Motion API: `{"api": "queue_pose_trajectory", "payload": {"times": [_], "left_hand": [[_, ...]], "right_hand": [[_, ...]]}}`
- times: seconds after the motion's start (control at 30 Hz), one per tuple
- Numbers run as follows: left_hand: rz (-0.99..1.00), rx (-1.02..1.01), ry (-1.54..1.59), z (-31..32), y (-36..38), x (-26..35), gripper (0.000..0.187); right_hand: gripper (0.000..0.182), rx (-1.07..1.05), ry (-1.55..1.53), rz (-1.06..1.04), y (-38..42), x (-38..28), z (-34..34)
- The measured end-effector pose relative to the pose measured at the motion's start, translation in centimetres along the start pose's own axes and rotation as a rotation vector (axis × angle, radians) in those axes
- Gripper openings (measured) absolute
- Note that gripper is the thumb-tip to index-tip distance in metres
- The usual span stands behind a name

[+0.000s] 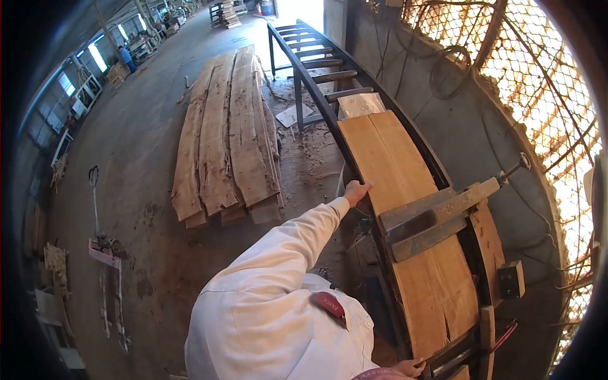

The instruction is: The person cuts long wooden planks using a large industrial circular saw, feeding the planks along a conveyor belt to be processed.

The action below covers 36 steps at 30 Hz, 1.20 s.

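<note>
A long, light-brown wooden board (pixel 387 149) with a lengthwise seam lies on a dark roller conveyor and passes beneath a metal crosspiece (pixel 437 218). My left hand (pixel 356 193), arm stretched forward, has its fingers closed on the board's left edge, ahead of the crosspiece. Low in the view, my right hand (pixel 408 368) is at the board's near end. Its fingers look curled there, with part of the hand hidden by my clothing. A crack runs into the board near that end.
The roller conveyor (pixel 316 63) stretches away toward a bright doorway. Left of it, rough planks (pixel 218 133) lie stacked on the floor. A pallet jack (pixel 104 253) stands farther left. Along the right run a grey wall (pixel 437 107) and a lattice screen (pixel 538 63). A distant person (pixel 126 60) is at far left.
</note>
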<state>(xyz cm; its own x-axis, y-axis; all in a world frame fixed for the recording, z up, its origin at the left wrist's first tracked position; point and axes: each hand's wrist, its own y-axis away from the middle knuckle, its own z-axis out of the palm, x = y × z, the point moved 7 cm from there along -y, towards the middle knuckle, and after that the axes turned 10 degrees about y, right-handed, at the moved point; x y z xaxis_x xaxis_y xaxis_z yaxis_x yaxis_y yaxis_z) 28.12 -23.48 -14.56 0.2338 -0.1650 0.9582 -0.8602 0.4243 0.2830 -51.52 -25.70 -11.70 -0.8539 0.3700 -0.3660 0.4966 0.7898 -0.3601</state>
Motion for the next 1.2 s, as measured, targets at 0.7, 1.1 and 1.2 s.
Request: {"api": "queue_pose_trajectory", "payload": {"times": [0.7,1.1,1.2], "left_hand": [[-0.031,-0.158,0.047,0.7,2.9,1.4,0.056],[-0.200,-0.345,0.271,2.2,2.2,0.1,0.047],[-0.204,-0.417,0.338,2.9,1.4,-0.9,0.046]], "right_hand": [[0.070,-1.089,-1.781,0.799,11.9,-18.5,6.2],[0.045,-0.845,-1.858,0.905,12.8,-18.0,10.6],[0.043,-0.823,-1.848,0.786,12.4,-18.2,10.0]]}}
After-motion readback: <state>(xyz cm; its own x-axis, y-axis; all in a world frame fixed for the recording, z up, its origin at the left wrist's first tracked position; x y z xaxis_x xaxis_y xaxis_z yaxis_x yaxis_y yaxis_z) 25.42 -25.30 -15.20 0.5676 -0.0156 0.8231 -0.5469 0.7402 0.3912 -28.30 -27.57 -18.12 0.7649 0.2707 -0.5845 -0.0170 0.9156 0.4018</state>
